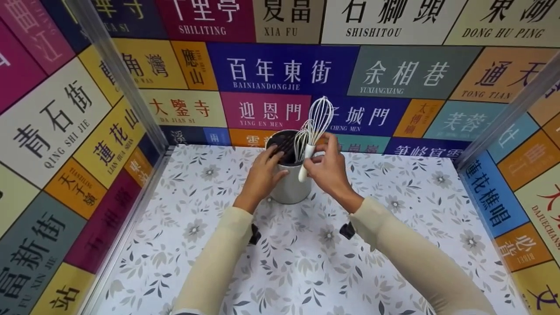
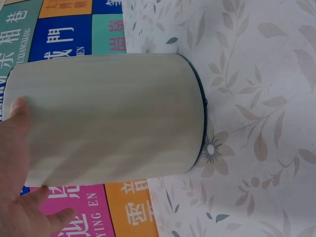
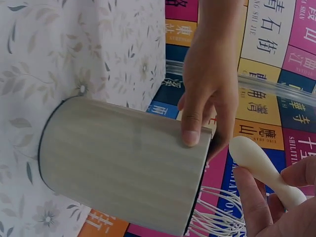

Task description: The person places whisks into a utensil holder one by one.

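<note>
A pale grey cylindrical canister (image 1: pixel 292 188) with a dark inside stands upright on the table. My left hand (image 1: pixel 261 177) grips its rim on the left, the thumb against the outer wall (image 3: pixel 126 158) and the fingers over the edge. In my right hand (image 1: pixel 329 165) is a whisk (image 1: pixel 309 153), pinched by its white handle (image 3: pixel 261 165). Its wire loops (image 1: pixel 323 111) point up, above the canister's right side. Beside them, more wire loops (image 1: pixel 301 141) overlap the canister mouth; the right wrist view has wires (image 3: pixel 217 212) at the rim too.
The canister stands toward the back of a table with a floral cover (image 1: pixel 280 262). Panels of coloured sign blocks (image 1: pixel 284 68) rise behind it and along both sides, with clear corner strips (image 1: pixel 127 83) between them.
</note>
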`<state>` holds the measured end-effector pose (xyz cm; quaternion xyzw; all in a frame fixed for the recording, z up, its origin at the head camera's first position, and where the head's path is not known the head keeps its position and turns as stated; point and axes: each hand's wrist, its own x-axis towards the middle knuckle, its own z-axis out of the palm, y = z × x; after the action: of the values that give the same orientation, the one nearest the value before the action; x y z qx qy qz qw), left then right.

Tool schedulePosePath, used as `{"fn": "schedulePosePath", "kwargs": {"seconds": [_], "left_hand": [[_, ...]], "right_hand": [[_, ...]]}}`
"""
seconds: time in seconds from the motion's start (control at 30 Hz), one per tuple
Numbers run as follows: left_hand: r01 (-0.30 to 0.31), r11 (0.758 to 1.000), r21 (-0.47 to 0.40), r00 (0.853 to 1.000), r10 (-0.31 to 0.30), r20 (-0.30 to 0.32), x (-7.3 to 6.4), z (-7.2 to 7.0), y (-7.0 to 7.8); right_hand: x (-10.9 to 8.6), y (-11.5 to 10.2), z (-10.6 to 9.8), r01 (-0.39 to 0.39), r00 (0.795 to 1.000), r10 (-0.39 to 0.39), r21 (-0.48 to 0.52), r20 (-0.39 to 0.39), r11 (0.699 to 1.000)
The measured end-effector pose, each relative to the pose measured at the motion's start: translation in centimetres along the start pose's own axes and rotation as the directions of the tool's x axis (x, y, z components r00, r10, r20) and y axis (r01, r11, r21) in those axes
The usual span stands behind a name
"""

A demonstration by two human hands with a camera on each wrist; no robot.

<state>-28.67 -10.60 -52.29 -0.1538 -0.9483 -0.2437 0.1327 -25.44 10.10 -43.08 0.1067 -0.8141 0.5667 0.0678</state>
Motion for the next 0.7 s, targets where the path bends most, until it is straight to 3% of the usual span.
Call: {"fn": "schedulePosePath", "kwargs": {"seconds": [0.27,0.7], "left_hand": [[0.003,1.0,0.002,1.0,-0.003,-0.007,0.0,0.0,0.1],[-0.005,1.0,0.006,1.0,0.005,-0.019,-0.2,0.0,0.0]], "right_hand": [[2.3,-1.1,1.3,0.115,0.987,-0.126,-0.099,-0.102,0.988],[4.2,-0.1,3.3,0.146,0.978,-0.165,-0.149,-0.129,0.978]]}}
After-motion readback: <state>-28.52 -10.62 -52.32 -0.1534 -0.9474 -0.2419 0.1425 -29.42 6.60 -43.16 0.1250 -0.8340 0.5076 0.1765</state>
